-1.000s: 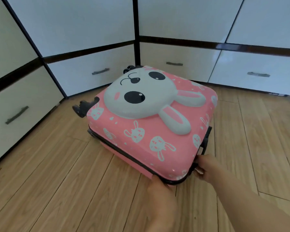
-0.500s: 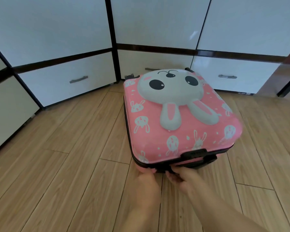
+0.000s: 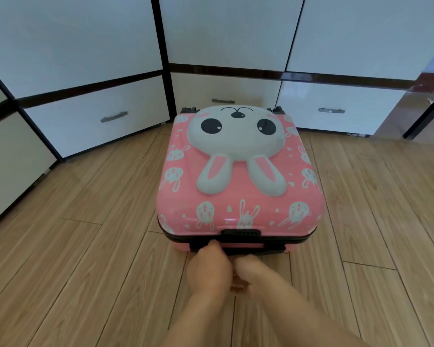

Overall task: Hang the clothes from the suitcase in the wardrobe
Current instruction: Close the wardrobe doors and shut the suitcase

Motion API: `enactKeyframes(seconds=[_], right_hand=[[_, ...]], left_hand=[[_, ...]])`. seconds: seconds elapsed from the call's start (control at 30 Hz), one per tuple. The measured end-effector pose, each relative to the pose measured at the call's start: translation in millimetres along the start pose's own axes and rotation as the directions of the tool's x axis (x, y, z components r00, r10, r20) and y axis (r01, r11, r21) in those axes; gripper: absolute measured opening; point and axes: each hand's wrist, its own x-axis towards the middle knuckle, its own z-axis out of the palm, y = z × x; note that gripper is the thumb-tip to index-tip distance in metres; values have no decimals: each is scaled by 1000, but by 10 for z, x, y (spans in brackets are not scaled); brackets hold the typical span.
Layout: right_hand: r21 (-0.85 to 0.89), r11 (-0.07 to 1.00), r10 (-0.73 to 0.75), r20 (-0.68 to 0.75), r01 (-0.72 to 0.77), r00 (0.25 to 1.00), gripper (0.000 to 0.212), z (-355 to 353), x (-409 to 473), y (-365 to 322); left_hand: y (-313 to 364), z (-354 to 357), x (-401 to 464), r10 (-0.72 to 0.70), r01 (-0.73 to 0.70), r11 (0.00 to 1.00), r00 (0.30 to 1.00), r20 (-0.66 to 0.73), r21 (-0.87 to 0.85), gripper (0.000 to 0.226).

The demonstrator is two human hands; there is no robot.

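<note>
A pink hard-shell suitcase (image 3: 238, 204) with a grey rabbit face on its lid lies flat and closed on the wooden floor, wheels toward the wardrobe (image 3: 226, 33). No clothes show. My left hand (image 3: 208, 269) is at the near edge, fingertips on the black zipper band by the handle, and looks closed on it. My right hand (image 3: 252, 271) is curled just beside it, a little back from the case. Its fingers are hidden, so I cannot tell what it holds. The wardrobe doors are shut.
The white wardrobe with dark frames wraps around the back and left, with low drawers (image 3: 95, 118) and metal handles (image 3: 331, 110). Wooden floor (image 3: 85, 246) spreads left and right of the case. A dark post (image 3: 426, 113) stands at the far right.
The suitcase has been turned so that its handle side faces me squarely. Both hands moved from its corner to the middle of the near edge, close together.
</note>
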Motion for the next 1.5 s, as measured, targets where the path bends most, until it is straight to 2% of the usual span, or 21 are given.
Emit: enactKeyframes(seconds=[0.03,0.1,0.17,0.23,0.3,0.37,0.47,0.57,0.7,0.83,0.9,0.93,1.0,1.1,1.2,1.27,1.37,1.43,1.5], right_hand=[[-49,999,3,-17,-4,1000,22,-77,-15,-43],[-104,995,-9,-64,2,998,14,-314,-32,-125],[-173,985,-6,-172,-25,985,11,-603,-36,-179],[-175,984,-18,-263,-29,965,6,-888,-80,-218],[-99,994,-73,-353,40,933,19,-1127,-106,-284],[-101,977,-214,-411,189,886,43,-1325,-86,-380],[-144,903,-428,-345,404,835,65,-1395,-118,-557],[-156,857,-516,-248,492,820,52,-1244,-131,-664],[-239,866,-491,-253,438,833,40,-1102,-154,-635],[-284,890,-402,-122,356,907,26,-1089,-100,-575],[-316,883,-417,-189,347,889,22,-1104,-8,-561],[-347,872,-435,-224,345,872,26,-1110,16,-555],[-417,843,-459,-227,341,859,48,-1094,42,-549],[-426,792,-526,-110,438,844,60,-941,59,-576],[-503,711,-624,-128,491,771,51,-799,144,-606],[-646,641,-659,-185,414,729,43,-768,183,-592],[-830,473,-701,-153,294,697,33,-765,162,-541],[-917,354,-712,-135,187,689,37,-786,126,-515],[-955,277,-714,-129,109,688,39,-844,92,-471]], left_hand=[[13,-14,48,13,-13,1000,1000,-16,-7,20],[4,-59,139,26,-26,996,1000,-4,84,21],[-18,-113,192,22,-21,990,1000,-3,142,21],[-50,-142,225,-6,8,993,1000,-14,120,19],[-83,-150,230,-37,41,996,998,-47,79,14],[-148,-118,247,-72,76,995,995,-69,67,16],[-248,-51,324,-108,114,993,985,-133,41,19],[-253,-45,384,-166,160,986,971,-170,-51,21],[-311,-127,467,-275,227,948,937,-217,-223,24],[-541,-323,592,-351,276,921,894,-280,-275,28],[-622,-379,639,-396,302,901,865,-310,-310,29],[-632,-380,654,-414,311,892,853,-318,-327,28],[-622,-342,665,-447,329,872,838,-314,-362,28],[-590,-283,680,-472,336,849,831,-297,-409,29],[-601,-299,723,-492,359,836,826,-276,-414,33],[-618,-331,736,-491,373,837,835,-248,-401,34],[-638,-372,780,-505,361,801,835,-217,-478,33],[-674,-365,808,-513,354,735,848,-133,-578,38],[-641,-402,792,-497,342,609,867,-8,-716,32]])
